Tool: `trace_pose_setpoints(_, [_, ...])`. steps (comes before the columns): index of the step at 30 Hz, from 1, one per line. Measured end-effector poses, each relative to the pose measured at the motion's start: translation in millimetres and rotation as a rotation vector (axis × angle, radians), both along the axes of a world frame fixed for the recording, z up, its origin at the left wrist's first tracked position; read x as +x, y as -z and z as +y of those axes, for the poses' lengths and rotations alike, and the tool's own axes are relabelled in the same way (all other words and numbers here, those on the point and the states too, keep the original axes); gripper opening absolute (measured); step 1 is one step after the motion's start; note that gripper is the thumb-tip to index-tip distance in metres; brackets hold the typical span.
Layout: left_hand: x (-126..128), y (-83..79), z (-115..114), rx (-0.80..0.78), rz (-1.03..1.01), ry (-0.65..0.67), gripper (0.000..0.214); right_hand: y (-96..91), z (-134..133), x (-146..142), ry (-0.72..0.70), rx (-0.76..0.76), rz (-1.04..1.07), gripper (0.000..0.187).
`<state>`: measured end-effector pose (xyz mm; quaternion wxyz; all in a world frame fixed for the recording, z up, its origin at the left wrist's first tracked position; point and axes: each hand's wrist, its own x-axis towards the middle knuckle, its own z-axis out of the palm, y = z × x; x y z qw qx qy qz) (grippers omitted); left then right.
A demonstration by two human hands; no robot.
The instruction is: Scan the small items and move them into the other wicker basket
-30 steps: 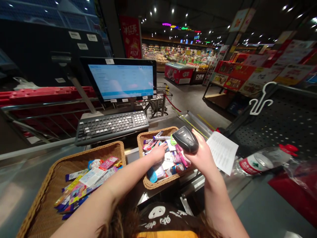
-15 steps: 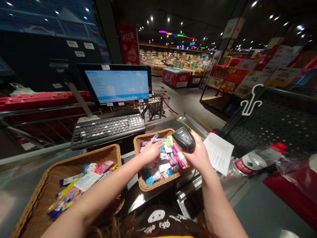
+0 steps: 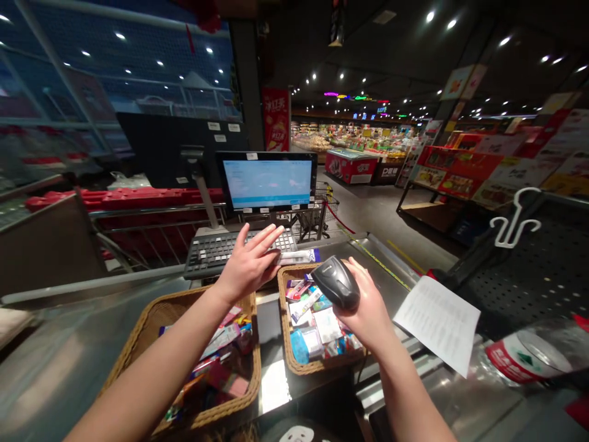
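Observation:
My right hand [image 3: 368, 316] is closed round a black handheld barcode scanner [image 3: 338, 282], held over the right wicker basket [image 3: 284, 331] of small colourful packets. My left hand [image 3: 248, 264] is raised above the gap between the two baskets, in front of the keyboard [image 3: 216, 250]. Its fingers are stretched forward, and a long thin white and purple packet [image 3: 301, 256] pinched under them sticks out to the right, towards the scanner. The left wicker basket [image 3: 138, 334] lies under my left forearm and holds several packets.
A lit monitor [image 3: 268, 183] stands behind the keyboard. A printed sheet [image 3: 437, 322] lies on the metal counter to the right, with a plastic bottle [image 3: 529, 356] on its side beyond it. A black perforated panel with a white hook [image 3: 515, 218] rises at far right.
My left hand has lifted out of the right basket, up and to the left, bringing a long thin packet with it. The view has tilted upward. The scanner stays in my right hand.

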<state>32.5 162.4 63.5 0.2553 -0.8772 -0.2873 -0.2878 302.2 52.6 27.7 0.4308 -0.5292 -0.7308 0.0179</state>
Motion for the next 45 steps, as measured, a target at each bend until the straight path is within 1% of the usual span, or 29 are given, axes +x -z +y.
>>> trace_pose_setpoints(4, [-28.8, -16.9, 1.4, 0.059, -0.04, -0.071, 0.016, -14.9, 5.7, -31.2, -0.058, 0.077, -0.03, 0.053])
trace_pose_setpoints(8, [-53.4, -24.4, 1.7, 0.086, -0.052, -0.138, 0.017, -22.3, 9.7, -57.1, -0.114, 0.045, -0.048, 0.051])
trace_pose_setpoints(13, [-77.3, -26.0, -3.5, 0.058, -0.062, -0.173, 0.017, -23.6, 9.5, -79.6, -0.164, -0.013, -0.077, 0.053])
trace_pose_setpoints(17, [-92.2, -26.5, -7.2, 0.052, -0.059, -0.199, 0.019, -22.6, 10.6, -93.0, -0.189, -0.03, -0.083, 0.054])
trace_pose_setpoints(22, [-105.8, -26.8, -9.6, 0.063, -0.052, -0.225, 0.019, -21.3, 13.0, -104.9, -0.232, -0.035, -0.083, 0.053])
trace_pose_setpoints(26, [-113.7, -24.1, -11.4, 0.051, -0.042, -0.242, 0.019, -20.0, 15.4, -109.8, -0.255, -0.009, -0.069, 0.052])
trace_pose_setpoints(31, [-122.3, -16.2, -15.2, 0.006, -0.021, -0.269, 0.019, -17.8, 20.5, -115.9, -0.263, 0.023, -0.073, 0.051])
trace_pose_setpoints(35, [-131.0, -4.1, -19.9, -0.066, -0.004, -0.272, 0.018, -14.3, 25.8, -122.9, -0.274, 0.01, -0.064, 0.05])
trace_pose_setpoints(40, [-146.1, 19.5, -30.5, -0.213, 0.006, -0.268, 0.014, -7.8, 33.2, -135.8, -0.337, -0.044, -0.019, 0.046])
trace_pose_setpoints(45, [-164.2, 47.8, -51.7, -0.401, 0.022, -0.286, 0.012, 2.9, 42.4, -150.9, -0.385, -0.098, -0.015, 0.045])
